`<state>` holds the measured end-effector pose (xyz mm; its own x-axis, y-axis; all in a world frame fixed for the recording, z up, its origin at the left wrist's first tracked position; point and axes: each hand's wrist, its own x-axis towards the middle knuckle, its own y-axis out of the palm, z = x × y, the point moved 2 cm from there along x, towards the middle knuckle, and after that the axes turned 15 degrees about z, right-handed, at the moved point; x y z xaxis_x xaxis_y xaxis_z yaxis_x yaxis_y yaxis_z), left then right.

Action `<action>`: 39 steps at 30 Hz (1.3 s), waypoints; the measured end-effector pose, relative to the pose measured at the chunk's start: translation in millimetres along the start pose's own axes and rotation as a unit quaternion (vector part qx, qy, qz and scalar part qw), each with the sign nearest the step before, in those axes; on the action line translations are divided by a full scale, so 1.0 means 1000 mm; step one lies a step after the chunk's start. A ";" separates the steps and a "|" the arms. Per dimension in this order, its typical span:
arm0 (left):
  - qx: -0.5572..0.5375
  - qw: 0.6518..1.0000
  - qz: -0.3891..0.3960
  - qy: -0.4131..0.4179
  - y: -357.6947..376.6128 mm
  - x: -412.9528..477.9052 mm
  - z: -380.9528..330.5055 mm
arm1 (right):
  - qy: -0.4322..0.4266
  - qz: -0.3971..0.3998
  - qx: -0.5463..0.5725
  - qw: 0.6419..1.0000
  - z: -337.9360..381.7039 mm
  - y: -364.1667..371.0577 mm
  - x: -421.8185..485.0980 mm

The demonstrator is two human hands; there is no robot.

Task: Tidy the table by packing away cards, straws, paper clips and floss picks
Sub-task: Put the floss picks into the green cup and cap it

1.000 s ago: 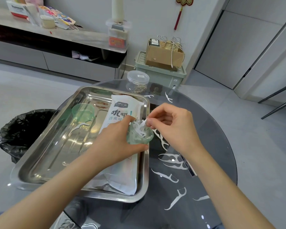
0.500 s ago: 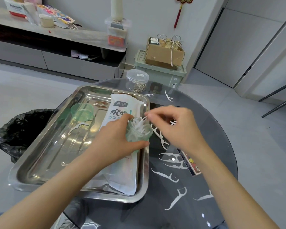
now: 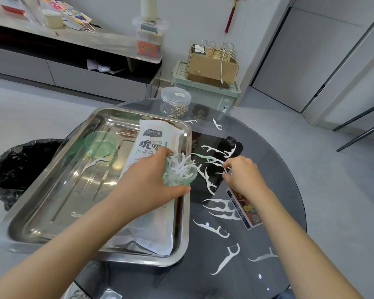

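Cup: gripped by left hand | floss pick: just right of it, pinched by right hand

Before you, the table reads as dark smoked glass, near black. Floss picks on it: white, save one pale green pick. Cup and lid: translucent mint green. Tray: plain silver steel, mirror-bright. Straw packet: white, black lettering, one line of green characters. Card — dark blue border, orange print. Bin bag on your left — black.
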<state>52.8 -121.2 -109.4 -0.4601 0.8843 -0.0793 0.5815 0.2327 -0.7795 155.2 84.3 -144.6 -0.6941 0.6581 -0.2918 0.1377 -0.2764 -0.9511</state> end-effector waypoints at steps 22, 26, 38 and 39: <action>0.014 1.000 0.006 -0.003 -0.002 0.001 0.000 | -0.166 -0.240 0.361 0.886 0.023 -0.045 -0.040; 0.014 1.000 0.010 -0.004 -0.001 0.001 0.001 | -0.226 -0.148 0.543 0.795 0.048 -0.057 -0.062; 0.007 1.000 0.001 0.011 0.003 0.002 0.005 | -0.230 -0.212 0.616 0.722 0.074 -0.043 -0.073; -0.002 1.000 -0.001 0.013 0.003 0.002 0.004 | -0.231 -0.201 0.610 0.731 0.078 -0.038 -0.073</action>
<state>51.2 -120.7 -114.1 -0.4443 0.8938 -0.0613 0.5829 0.2364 -0.7774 145.6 -8.6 -79.3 -0.7085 0.6291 0.3197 -0.6796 -0.7303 -0.0692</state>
